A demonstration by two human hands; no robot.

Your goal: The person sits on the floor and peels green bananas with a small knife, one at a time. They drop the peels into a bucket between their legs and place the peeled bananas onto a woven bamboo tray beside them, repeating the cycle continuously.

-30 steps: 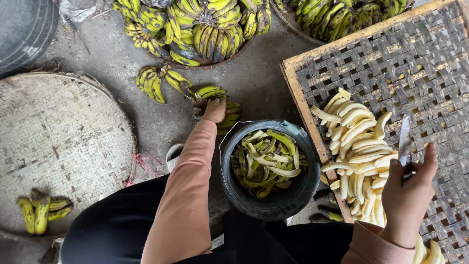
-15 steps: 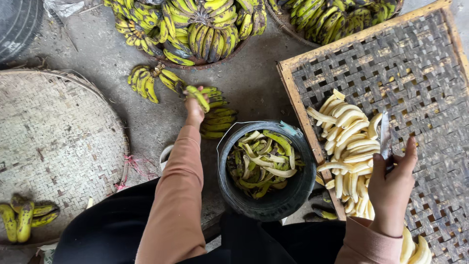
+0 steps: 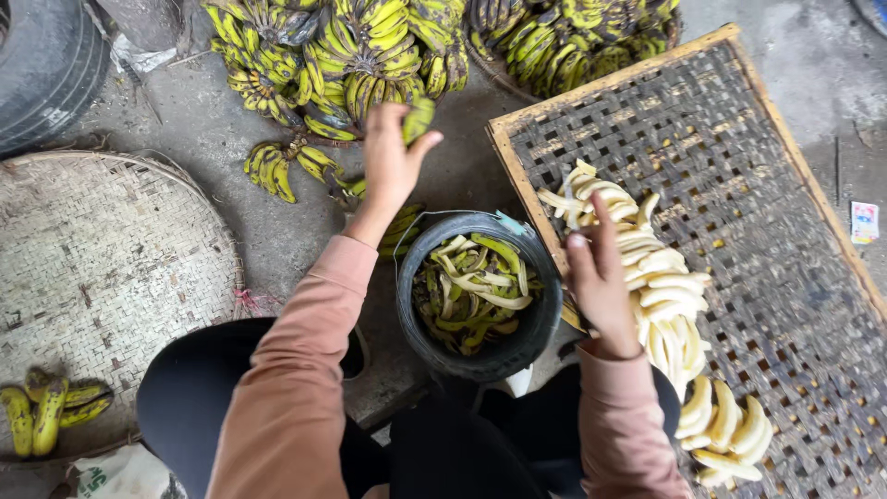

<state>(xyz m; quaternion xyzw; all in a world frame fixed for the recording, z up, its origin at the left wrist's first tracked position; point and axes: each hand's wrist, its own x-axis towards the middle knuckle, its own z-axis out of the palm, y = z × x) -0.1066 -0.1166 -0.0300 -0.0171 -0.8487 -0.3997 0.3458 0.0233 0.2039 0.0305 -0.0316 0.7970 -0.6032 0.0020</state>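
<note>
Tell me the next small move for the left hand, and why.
Probably draw the left hand back toward the body with its green banana: the fruit is already gripped, clear of the bunches, while the right hand waits over the peeled bananas.

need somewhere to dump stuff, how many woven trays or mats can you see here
2. A round woven tray lies on the ground at the left, with a few bananas on its near edge. A wood-framed rectangular woven rack lies at the right, holding peeled bananas. Others may lie out of frame.
</note>
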